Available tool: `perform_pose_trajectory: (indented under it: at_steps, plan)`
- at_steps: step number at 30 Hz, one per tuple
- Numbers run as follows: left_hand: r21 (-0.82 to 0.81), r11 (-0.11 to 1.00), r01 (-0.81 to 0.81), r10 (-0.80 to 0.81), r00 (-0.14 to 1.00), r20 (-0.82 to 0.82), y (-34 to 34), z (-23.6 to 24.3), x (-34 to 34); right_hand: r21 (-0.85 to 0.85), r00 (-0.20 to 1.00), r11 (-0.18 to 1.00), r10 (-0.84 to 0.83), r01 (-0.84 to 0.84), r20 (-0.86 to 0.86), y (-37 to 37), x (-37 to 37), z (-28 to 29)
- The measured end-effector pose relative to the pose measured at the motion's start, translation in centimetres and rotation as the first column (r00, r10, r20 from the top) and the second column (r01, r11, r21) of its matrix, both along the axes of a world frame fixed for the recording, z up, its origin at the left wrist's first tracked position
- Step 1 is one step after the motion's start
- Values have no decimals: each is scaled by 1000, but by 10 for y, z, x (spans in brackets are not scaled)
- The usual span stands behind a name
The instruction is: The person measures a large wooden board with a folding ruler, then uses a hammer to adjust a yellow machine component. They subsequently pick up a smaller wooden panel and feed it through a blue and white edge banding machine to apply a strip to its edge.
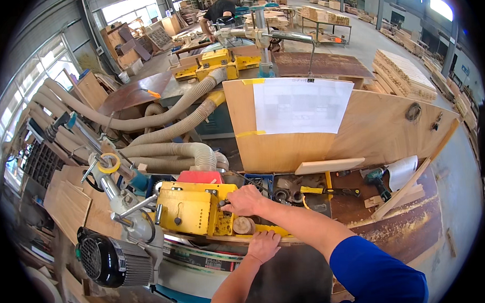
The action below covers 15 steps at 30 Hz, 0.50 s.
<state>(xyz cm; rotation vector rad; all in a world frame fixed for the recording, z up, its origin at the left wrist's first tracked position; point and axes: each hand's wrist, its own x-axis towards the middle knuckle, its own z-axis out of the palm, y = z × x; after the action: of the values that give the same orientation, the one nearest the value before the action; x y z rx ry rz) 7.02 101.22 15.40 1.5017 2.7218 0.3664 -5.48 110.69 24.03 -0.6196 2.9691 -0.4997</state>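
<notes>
Yellow guard box (186, 208): the big one, sitting on the near machine, just left of the hands. My worry is a loose clamp letting it slide and nip fingers on its right side. One here, plus one similar yellow unit (215, 64) on the machine behind.
Motor (118, 261): left of the box, black and finned. Can't tell if there's power on, which would be bad news with hands in this close. One.
Drill (379, 183): far right, well apart from the hands, so low risk I'd guess. One.
Right hand (245, 200): over the box's right side, fingers drawn in narrow at a dark knob (223, 203). Can't tell how tight, and a half grip could slip.
Left hand (264, 246): palm down, fingertips at the yellow bar (281, 231). Can't tell if it's gripping; pinch risk if the bar shifts. So two hands, both bare.
Round wood piece (244, 225): between the hands, a stray wrist could knock it. One.
Dark knob: at the right fingertips; over-turning could strip it, imo. One there.
</notes>
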Motion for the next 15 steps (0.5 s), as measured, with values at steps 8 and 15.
perform_pose_trajectory:
  at_steps: [8,15]
  plan:
    - [13,1000,2,-2,1000,14,-1,4,-1,106,999,993,-45,46,-7,-3,3,5]
    - [177,977,-120,167,945,-281,-9,0,21,274,991,954,-134,122,24,-20,9,17]
